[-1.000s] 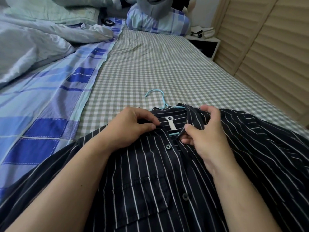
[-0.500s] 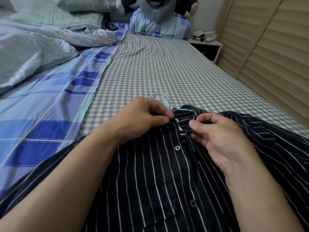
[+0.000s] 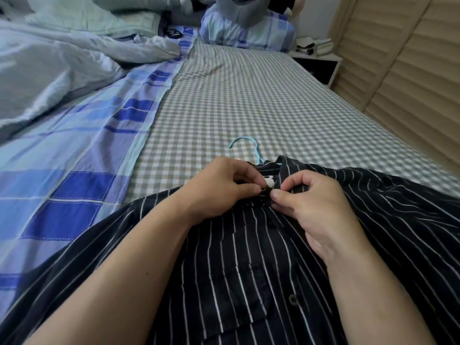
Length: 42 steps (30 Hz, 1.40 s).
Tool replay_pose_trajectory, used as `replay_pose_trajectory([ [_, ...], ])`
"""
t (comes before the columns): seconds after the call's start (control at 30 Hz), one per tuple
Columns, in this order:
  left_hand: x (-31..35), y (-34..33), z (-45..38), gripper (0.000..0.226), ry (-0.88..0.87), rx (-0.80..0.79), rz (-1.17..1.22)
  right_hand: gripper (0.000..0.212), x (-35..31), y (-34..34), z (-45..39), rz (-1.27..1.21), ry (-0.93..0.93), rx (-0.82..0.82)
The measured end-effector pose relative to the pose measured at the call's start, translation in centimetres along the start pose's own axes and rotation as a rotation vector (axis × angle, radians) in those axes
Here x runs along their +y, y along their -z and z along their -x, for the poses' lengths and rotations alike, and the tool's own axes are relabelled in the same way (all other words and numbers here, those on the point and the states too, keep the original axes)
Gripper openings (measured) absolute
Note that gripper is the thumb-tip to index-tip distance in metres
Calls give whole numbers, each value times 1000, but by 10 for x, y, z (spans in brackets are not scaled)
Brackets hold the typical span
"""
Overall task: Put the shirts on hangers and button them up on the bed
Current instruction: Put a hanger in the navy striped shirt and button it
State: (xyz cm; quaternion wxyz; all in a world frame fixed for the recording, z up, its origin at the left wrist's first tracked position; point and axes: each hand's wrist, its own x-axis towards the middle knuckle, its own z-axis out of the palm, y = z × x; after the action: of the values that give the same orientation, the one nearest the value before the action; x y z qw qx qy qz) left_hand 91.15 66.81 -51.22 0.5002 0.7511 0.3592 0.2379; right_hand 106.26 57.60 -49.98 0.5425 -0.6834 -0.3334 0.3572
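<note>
One gingham-sheeted bed [image 3: 249, 100] beside slatted wooden doors [image 3: 410, 70].

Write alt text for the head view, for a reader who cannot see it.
Two bare hands work at the collar of a dark striped shirt lying on a gingham bed sheet: the left hand and right hand each pinch the fabric at the top button. A light blue hanger hook sticks out beyond the collar.
</note>
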Motion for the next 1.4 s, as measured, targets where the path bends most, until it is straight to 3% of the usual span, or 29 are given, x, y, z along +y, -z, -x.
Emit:
replay_pose_trajectory([
  [0.13,2,1,1,13,32,14,18,24,-3,7,-2,-45,-41,-81],
  [0.53,12,-6,3,12,160,117,58,26,3,0,2,16,25,25],
  [0.83,15,-9,4,14,183,161,38,22,1,3,0,-86,-5,-66],
  [1.0,17,-11,4,14,197,183,8,27,3,7,-2,123,112,-120],
  [1.17,18,-9,4,14,214,173,39,25,2,10,-2,84,107,-223],
  [1.4,20,-10,9,8,155,168,2,27,12,-2,-2,356,315,-49],
])
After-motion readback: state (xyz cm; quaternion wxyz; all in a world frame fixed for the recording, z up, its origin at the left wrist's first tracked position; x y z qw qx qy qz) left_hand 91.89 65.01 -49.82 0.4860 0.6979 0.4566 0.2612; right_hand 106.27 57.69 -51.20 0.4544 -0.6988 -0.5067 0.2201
